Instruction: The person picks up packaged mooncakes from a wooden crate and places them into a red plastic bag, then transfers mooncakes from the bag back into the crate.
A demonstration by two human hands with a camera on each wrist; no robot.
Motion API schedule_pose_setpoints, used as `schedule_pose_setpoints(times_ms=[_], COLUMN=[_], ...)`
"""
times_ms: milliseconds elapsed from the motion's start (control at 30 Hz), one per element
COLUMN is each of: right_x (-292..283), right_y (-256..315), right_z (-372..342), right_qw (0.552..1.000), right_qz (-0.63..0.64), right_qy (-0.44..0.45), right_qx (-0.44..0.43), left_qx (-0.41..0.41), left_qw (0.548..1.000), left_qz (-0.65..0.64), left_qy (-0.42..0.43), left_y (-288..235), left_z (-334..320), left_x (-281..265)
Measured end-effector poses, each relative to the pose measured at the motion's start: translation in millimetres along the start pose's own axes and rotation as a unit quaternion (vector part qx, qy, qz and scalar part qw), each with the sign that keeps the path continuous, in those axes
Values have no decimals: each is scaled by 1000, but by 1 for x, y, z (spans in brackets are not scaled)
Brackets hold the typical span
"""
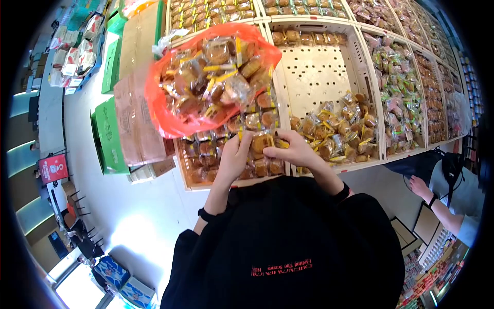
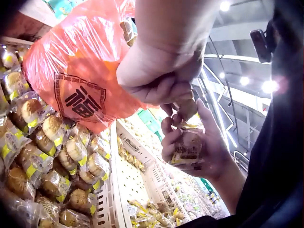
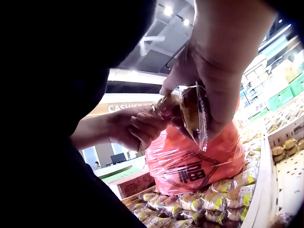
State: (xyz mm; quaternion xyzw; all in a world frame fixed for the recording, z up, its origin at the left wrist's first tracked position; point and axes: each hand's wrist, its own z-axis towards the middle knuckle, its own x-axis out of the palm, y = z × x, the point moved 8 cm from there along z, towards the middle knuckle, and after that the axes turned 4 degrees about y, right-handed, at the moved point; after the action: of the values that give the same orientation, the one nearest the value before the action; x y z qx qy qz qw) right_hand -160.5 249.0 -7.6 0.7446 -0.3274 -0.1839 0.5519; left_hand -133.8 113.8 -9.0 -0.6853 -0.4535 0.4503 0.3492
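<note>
Both hands meet at one wrapped pastry (image 1: 261,143), a brown cake in clear plastic with a bit of yellow. My right hand (image 1: 292,148) grips its body, the thumb lying across the front. With curled fingers, my left hand (image 1: 236,157) pinches the packet's other side, near its edge. The right wrist view shows the packet (image 3: 194,114) side-on between the two hands. Just beyond them, a red plastic bag (image 1: 154,110) full of similar wrapped pastries (image 1: 216,51) sits open on top of rows of the same kind (image 1: 208,149).
To the right, a cream crate (image 1: 314,67) holds a loose heap of wrapped pastries (image 1: 337,129) and a row at its far end. More filled crates (image 1: 401,103) continue rightward. Cardboard boxes (image 1: 136,113) and green boxes (image 1: 110,136) stand left. Another person's hand (image 1: 421,188) shows at right.
</note>
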Motion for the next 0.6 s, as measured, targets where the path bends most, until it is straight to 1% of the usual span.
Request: schedule_pose_setpoints(times_ms=[67,100,133,200,267,300,333,400,467,500,533,600], right_x=[-18,-33,-58,-108,-163,-192,-221,-273,-314,-326,-342,-365], right_y=[-5,-8,-10,-10,-21,-25,-36,-64,-94,-101,-114,-143], right_z=[4,9,11,9,14,22,33,58,84,95,108,134], right_qw=[1000,999,994,968,949,939,927,917,902,905,904,907], right_qz=[6,-1,9,29,55,40,26,6,7,-8,-6,-1], right_qy=[-23,-35,-104,-238,-309,-342,-373,-400,-425,-415,-416,-397], right_qx=[-12,-14,-35,-77,28,3,-22,13,73,97,98,143], left_qx=[-36,-58,-28,-50,-81,-86,-85,-119,-128,-144,-161,-160], left_qw=[986,980,977,985,983,977,976,969,972,970,967,968], left_qz=[-161,-191,-210,-161,-158,-193,-195,-213,-196,-194,-192,-190], left_qy=[-17,24,33,44,38,35,42,33,37,38,39,45], left_y=[-3,15,17,30,35,38,38,46,46,49,52,56], left_z=[2,5,10,14,15,16,17,22,27,29,29,32], left_x=[5,10,12,12,10,11,13,12,13,15,15,18])
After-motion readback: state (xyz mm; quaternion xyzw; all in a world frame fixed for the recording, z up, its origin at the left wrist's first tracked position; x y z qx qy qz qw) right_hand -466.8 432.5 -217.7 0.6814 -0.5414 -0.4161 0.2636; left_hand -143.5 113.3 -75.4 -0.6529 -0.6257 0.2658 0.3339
